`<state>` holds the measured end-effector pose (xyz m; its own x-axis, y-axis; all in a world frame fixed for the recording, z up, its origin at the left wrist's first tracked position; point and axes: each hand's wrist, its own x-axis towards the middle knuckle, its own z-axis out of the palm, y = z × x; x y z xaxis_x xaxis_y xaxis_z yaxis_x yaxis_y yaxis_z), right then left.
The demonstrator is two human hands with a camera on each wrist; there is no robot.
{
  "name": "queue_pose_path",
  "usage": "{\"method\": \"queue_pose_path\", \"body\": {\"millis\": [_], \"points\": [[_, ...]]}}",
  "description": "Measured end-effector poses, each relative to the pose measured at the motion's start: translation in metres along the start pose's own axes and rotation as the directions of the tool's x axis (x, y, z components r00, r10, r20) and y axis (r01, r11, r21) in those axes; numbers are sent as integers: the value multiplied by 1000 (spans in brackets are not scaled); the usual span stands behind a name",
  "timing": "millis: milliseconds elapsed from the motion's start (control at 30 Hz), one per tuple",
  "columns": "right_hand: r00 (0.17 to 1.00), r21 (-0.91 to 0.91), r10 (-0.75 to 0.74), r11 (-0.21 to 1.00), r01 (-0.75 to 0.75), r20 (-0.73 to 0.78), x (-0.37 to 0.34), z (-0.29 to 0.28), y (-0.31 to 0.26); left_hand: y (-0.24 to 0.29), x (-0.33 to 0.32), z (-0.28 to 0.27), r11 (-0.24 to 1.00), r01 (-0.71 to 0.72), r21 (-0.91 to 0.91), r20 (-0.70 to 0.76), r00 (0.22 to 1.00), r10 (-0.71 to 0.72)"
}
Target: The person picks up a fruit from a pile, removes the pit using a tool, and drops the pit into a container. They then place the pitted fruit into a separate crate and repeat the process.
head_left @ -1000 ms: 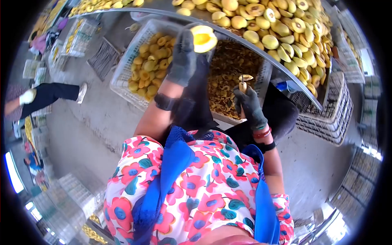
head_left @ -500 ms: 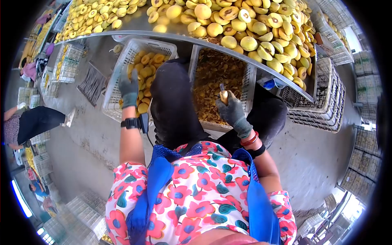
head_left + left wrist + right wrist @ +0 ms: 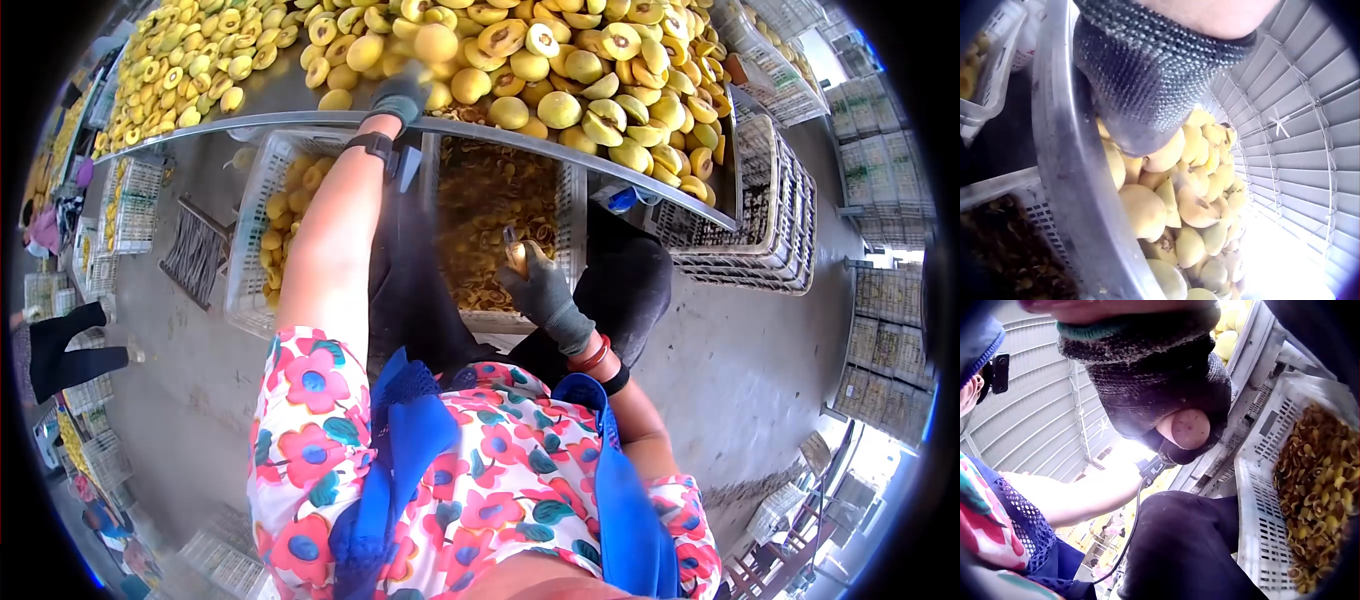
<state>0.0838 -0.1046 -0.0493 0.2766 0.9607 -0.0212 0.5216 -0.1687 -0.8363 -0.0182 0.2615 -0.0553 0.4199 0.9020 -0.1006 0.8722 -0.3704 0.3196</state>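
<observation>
The left hand (image 3: 402, 98) is at the fruit (image 3: 558, 108) heaped on the counter (image 3: 1063, 162); its fingers are hidden, so I cannot tell their state. The right hand (image 3: 548, 297) has fingers curled around a tool (image 3: 1191, 429). One white thing (image 3: 1030, 37) carries red marks, unreadable.

The table edge (image 3: 1066, 156) is smooth, shiny metal. Both gloves (image 3: 1141, 394) are rough, matt knit. The handle (image 3: 1191, 429) looks like smooth wood; the fruit (image 3: 1144, 209) has smooth skin. The crate (image 3: 1250, 519) is plastic, the trousers (image 3: 1179, 537) matt cloth.
</observation>
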Motion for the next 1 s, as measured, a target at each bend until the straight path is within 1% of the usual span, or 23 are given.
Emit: {"method": "queue_pose_path", "body": {"millis": [33,67,133,167,267,300,333,400,433,533,600,633,667,733,833,867,933,967,1000], "points": [[1000,2,2,1000,-2,-6,0,-2,-1,-4,1,4,995,-79,-58,-105,992,73],[1000,7,2,1000,-2,-10,0,-3,-3,-5,-1,5,971,-143,-190,-195,975,105],[998,66,-32,997,35,-58,2,-8,-11,2,-28,-4,861,-292,-417,-376,918,129],[996,93,-45,994,52,-83,4,-11,-16,9,-44,-12,679,-163,-716,-185,982,40],[984,72,-100,991,111,-144,12,-17,-37,44,-118,-41,319,-74,-945,-45,994,98],[978,75,-146,984,159,-148,14,-21,-45,43,-132,-36,427,-323,-845,-244,942,229],[972,63,-183,979,194,-147,16,-24,-49,42,-145,-31,485,-551,-679,-405,832,379],[958,38,-248,966,256,-146,19,-29,-56,49,-173,-24,430,-714,-553,-520,699,491],[937,21,-302,950,310,-174,21,-32,-61,63,-190,-32,365,-681,-634,-521,726,450],[950,19,-259,964,266,-173,19,-37,-67,88,-224,-41,270,-538,-798,-426,822,378],[956,0,-227,973,231,-187,15,-37,-69,93,-231,-39,212,-475,-854,-372,843,389],[960,-4,-203,978,207,-192,14,-36,-68,93,-230,-30,130,-366,-921,-296,879,374],[963,-7,-181,983,183,-198,12,-35,-68,94,-232,-27,123,-365,-923,-299,880,369],[956,5,-193,980,199,-223,10,-34,-64,101,-236,-22,110,-361,-926,-302,884,356],[942,31,-226,970,241,-247,8,-33,-66,104,-238,-17,218,-486,-846,-401,850,342],[937,41,-241,965,259,-253,8,-34,-67,106,-239,-16,265,-546,-795,-451,823,344],[952,37,-211,974,224,-224,2,-35,-74,110,-246,-20,355,-652,-670,-548,757,357],[959,33,-195,978,206,-208,1,-35,-75,113,-247,-20,337,-643,-688,-547,764,342],[956,49,-204,975,219,-209,2,-34,-74,116,-247,-19,320,-633,-705,-546,772,326]]}}
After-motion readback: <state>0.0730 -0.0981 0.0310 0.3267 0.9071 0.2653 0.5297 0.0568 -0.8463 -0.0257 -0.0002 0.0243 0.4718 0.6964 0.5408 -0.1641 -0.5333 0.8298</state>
